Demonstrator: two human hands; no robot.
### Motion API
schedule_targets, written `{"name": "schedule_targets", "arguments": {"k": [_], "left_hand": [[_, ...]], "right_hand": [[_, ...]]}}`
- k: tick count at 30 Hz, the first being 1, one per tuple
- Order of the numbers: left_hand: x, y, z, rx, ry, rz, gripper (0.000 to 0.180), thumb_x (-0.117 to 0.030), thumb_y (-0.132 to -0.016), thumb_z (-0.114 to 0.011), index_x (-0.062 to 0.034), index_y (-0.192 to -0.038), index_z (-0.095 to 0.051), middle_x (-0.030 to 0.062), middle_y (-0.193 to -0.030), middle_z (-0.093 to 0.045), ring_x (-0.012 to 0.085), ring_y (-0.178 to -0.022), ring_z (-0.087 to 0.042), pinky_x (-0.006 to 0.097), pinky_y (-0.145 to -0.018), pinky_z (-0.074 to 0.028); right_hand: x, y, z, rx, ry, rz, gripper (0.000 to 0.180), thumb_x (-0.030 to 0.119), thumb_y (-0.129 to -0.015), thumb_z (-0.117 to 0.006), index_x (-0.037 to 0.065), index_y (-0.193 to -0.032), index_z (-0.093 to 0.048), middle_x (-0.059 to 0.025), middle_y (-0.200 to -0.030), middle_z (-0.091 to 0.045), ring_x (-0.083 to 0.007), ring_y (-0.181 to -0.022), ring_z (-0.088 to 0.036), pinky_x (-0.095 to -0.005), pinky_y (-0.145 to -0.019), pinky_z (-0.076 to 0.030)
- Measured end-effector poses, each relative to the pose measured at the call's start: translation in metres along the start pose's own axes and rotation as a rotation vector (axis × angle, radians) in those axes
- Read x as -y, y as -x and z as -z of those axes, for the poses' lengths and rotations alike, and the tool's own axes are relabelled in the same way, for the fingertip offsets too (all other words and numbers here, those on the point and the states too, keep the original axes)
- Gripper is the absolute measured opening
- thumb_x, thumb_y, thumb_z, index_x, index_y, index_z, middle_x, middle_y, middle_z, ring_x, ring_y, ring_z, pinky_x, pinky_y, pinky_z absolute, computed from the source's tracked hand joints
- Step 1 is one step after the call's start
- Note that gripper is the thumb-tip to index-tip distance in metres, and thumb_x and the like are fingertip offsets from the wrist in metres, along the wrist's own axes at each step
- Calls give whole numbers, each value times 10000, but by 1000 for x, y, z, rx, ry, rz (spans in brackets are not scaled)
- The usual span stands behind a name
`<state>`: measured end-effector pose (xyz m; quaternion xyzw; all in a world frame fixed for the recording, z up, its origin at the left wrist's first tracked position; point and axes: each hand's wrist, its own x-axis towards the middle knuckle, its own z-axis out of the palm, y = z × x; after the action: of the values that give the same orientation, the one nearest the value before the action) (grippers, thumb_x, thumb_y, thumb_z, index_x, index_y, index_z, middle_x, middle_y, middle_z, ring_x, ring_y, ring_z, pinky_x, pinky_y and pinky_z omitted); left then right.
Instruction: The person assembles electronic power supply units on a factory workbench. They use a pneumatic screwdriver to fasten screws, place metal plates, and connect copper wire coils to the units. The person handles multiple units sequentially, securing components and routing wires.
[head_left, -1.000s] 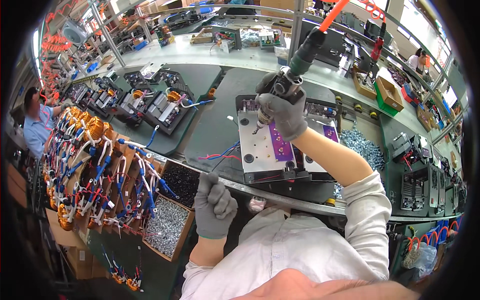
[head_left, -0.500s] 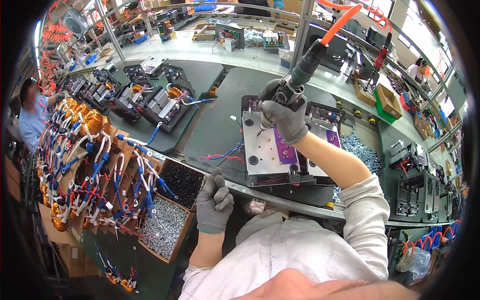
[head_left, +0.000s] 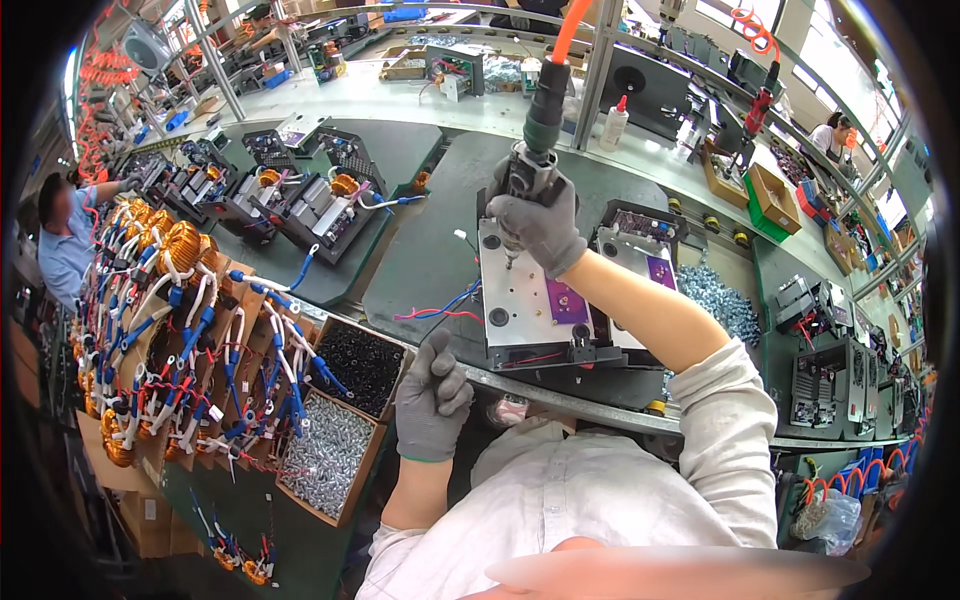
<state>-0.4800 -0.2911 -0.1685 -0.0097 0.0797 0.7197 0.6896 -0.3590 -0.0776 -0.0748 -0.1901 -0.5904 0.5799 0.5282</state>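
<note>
Across a crowded workshop, a workbench is topped with a dark green board (head_left: 420, 260). Near the board's front edge, toward its right corner, a flat silver panel (head_left: 522, 290) is set; it is marked by round black pads (head_left: 499, 317) and a shiny purple patch (head_left: 567, 302), and red and blue wires (head_left: 450, 309) are trailed from its left side. Over the panel's far half, a power screwdriver (head_left: 542, 130) is held tip-down, gripped by the wrapped fingers of the gloved right hand (head_left: 540, 222). By the bench's front edge, the left hand (head_left: 433, 402) is loosely curled; whether anything is pinched there cannot be told.
</note>
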Motion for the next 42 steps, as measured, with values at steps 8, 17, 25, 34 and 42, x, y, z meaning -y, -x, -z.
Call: {"name": "schedule_targets", "arguments": {"k": [8, 17, 25, 34, 42], "left_hand": [[6, 10, -12, 120, 20, 33, 352, -296, -1038, -467, -4, -1180, -601, 6, -778, -558, 80, -538, -390, 200, -387, -345], [25, 3, -64, 219, 76, 119, 375, -301, -1043, -449, 10, -1168, -616, 64, -842, -649, 85, -531, -455, 191, -377, -371], [33, -2, -67, 233, 205, 151, 363, -309, -1034, -471, -3, -1160, -619, 76, -859, -672, 79, -522, -428, 197, -387, -391], [32, 17, -70, 63, 25, 143, 417, -328, -1022, -494, 5, -1254, -590, 89, -1040, -673, 63, -615, -423, 169, -472, -357], [-19, 10, 18, -43, 177, -44, 350, -218, -1047, -427, 51, -1211, -578, 18, -859, -604, 52, -536, -356, 194, -426, -334]], "right_hand": [[80, 32, -28, 23, -346, -1, 228, -37, -752, -659, 4, -971, -607, -81, -778, -629, -129, -630, -584, -279, -547, -487], [120, 93, -38, 293, -648, 211, 420, -95, -772, -713, 37, -1142, -564, -168, -996, -642, -238, -834, -657, -324, -598, -566], [119, 103, -24, 384, -556, 227, 456, -134, -793, -665, 76, -1180, -549, -147, -1072, -629, -240, -951, -647, -372, -755, -578], [90, 83, -31, 223, -354, 245, 368, -53, -767, -692, 30, -1096, -552, -129, -993, -633, -180, -867, -652, -314, -710, -572], [64, 64, -3, 46, -178, -81, 257, -38, -724, -656, -9, -971, -591, -96, -817, -632, -103, -581, -549, -241, -495, -465]]}}
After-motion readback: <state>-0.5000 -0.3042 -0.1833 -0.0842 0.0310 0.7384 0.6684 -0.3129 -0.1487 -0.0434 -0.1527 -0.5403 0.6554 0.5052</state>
